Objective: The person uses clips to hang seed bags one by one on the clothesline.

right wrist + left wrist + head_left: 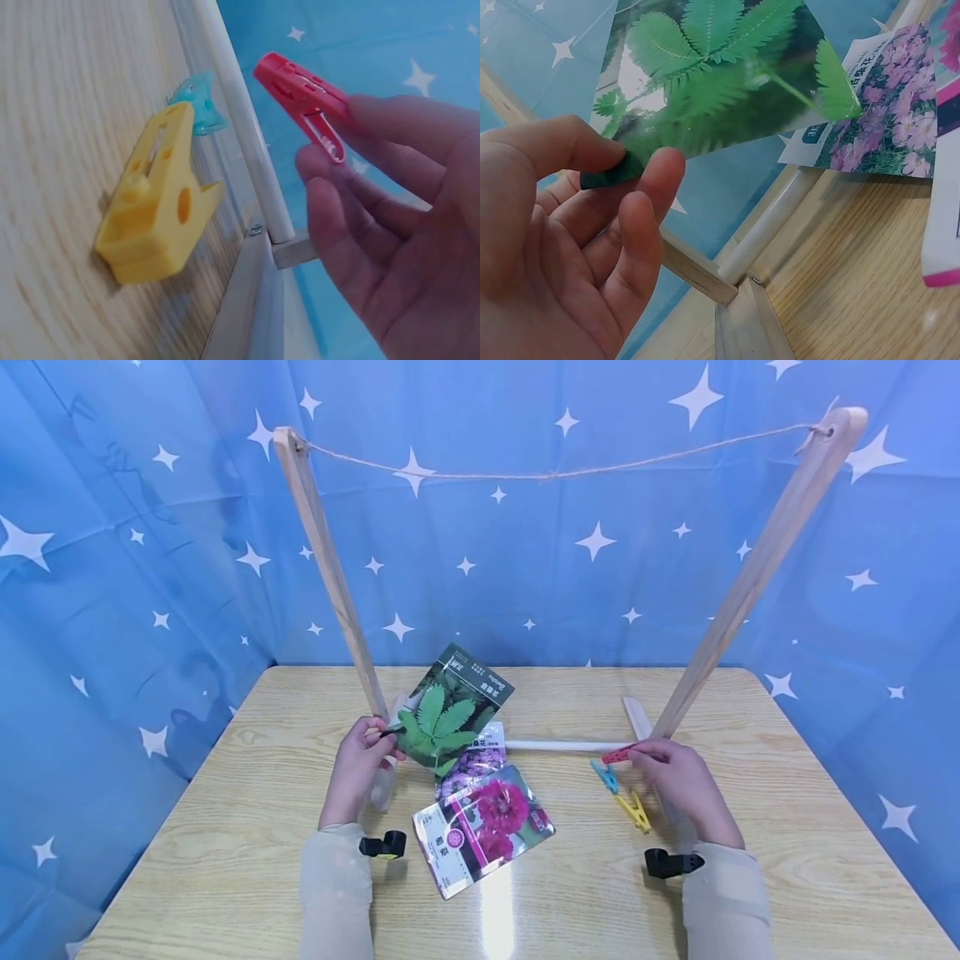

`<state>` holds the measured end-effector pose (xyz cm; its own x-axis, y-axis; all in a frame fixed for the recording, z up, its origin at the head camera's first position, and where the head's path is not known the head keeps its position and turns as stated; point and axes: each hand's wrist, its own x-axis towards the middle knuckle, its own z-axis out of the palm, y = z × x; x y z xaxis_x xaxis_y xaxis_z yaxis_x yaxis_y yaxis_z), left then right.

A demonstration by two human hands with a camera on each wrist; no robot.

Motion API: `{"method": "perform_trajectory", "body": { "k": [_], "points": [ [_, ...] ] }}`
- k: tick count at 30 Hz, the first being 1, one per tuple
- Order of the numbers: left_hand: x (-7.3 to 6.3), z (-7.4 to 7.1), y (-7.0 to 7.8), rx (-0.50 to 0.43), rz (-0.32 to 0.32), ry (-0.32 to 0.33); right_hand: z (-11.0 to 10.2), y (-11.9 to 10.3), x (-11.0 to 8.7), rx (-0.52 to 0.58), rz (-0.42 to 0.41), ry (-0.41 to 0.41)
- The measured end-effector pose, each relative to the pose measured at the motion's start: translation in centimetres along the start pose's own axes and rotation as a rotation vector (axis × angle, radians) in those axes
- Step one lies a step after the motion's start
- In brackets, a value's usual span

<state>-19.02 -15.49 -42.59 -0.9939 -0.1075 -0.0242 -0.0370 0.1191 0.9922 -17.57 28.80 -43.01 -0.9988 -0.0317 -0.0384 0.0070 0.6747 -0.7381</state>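
Observation:
My left hand [363, 768] pinches one corner of a seed packet [450, 706] with green leaves on its front, thumb over the corner in the left wrist view. The packet is tilted and raised above the table. Below it lie a packet with purple flowers [480, 758], partly covered, and one with magenta flowers [491, 827]. My right hand [678, 777] pinches a red clothespin [304, 97] by its handle end. Close to this hand, a blue clothespin [604, 776] and a yellow clothespin [154, 202] lie on the wooden table.
A wooden frame stands on the table [225, 843], with a left post [330, 556] and a right post [765, 560]. A twine line [551, 475] sags between their tops. A white bar [570, 745] joins the bases. Behind hangs a blue star-patterned curtain [495, 543].

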Motion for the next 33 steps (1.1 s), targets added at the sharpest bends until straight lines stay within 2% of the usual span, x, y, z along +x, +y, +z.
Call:
{"method": "perform_trajectory", "body": {
  "k": [13, 18, 25, 33],
  "points": [
    [0.2, 0.0, 0.1, -0.036, 0.025, 0.01, -0.2, -0.8, -0.2, 0.09, -0.03, 0.087],
    [-0.1, -0.1, 0.6, -0.085, 0.046, 0.011, -0.1, -0.9, -0.1, 0.101, -0.049, 0.116],
    [-0.5, 0.3, 1.5, -0.182, 0.056, 0.033, 0.2, -1.2, 0.0, 0.073, -0.119, 0.131],
    [-0.6, 1.0, 2.1, -0.269, 0.08, 0.042, 0.2, -1.6, -0.2, 0.066, -0.131, 0.159]
  ]
}}
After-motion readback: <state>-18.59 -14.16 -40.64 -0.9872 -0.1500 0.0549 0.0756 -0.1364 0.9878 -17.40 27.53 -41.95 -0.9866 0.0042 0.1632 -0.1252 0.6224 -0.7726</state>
